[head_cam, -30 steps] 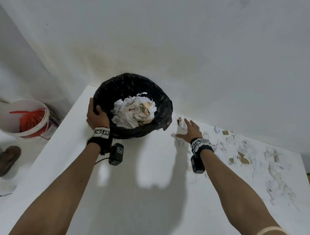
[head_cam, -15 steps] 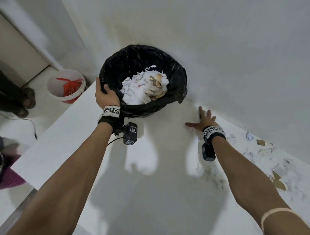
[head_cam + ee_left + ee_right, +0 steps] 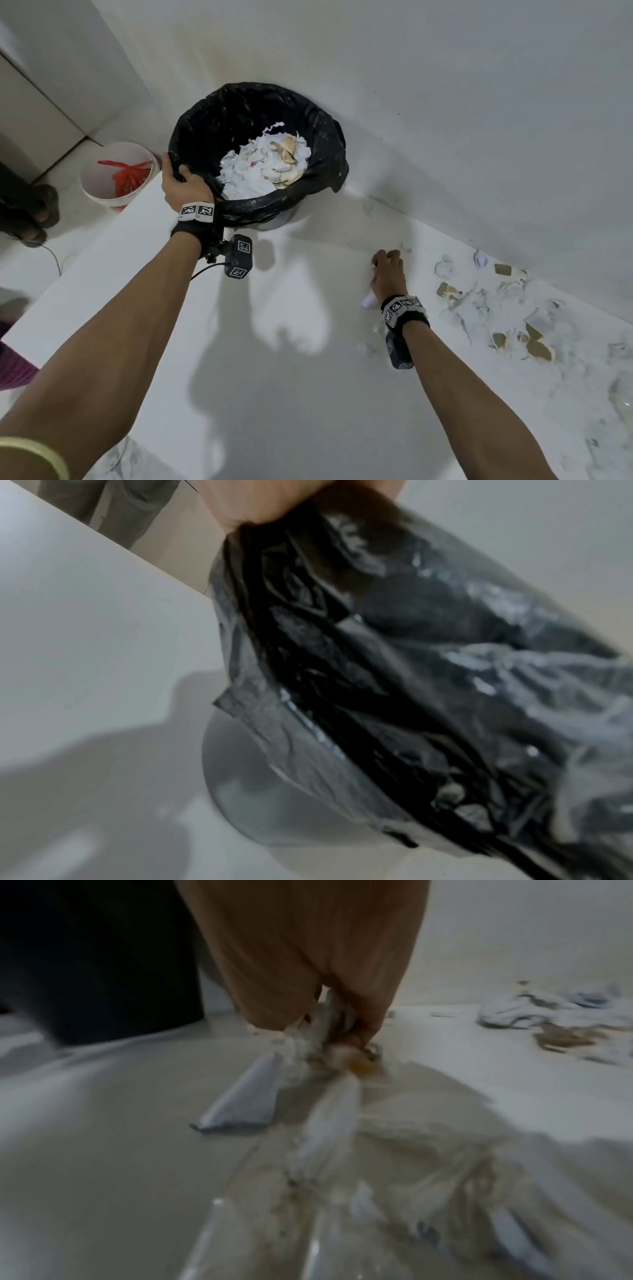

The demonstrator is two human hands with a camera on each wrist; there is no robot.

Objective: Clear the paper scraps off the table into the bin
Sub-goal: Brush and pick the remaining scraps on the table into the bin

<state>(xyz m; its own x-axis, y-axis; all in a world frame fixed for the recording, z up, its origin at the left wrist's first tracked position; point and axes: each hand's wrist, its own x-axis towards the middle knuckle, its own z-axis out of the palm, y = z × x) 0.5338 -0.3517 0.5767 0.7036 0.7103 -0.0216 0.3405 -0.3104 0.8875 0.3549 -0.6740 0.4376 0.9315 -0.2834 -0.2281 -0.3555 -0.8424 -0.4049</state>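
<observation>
Your table (image 3: 308,394) carries everything here, white top running to the wall. At its far left corner stands the bin (image 3: 325,144), black liner draped over the rim, already heaped with torn white and tan paper. Your left hand (image 3: 181,186) grips that liner at the near left rim, fingers curled over the bunched plastic, and the wrist view shows the liner pulled taut over the grey tub.

Along the far edge, toward the right, the paper scraps (image 3: 496,308) lie scattered, white and brown, well apart from the bin. Your right hand (image 3: 388,274) is down on the tabletop between bin and scatter, fingers curled tight around a small bunch of scraps, white tails trailing out under the palm.

Risk now, as I read it: those trailing tails look loosely held, so a quick lift could shed bits back onto the tabletop. And the liner is only draped; tug it hard and it may slip off the rim.

Against half a second ago: your right hand was flat, fingers spread, close to the bin; now it sits further right and closed on paper. Left hand unchanged on the rim.
</observation>
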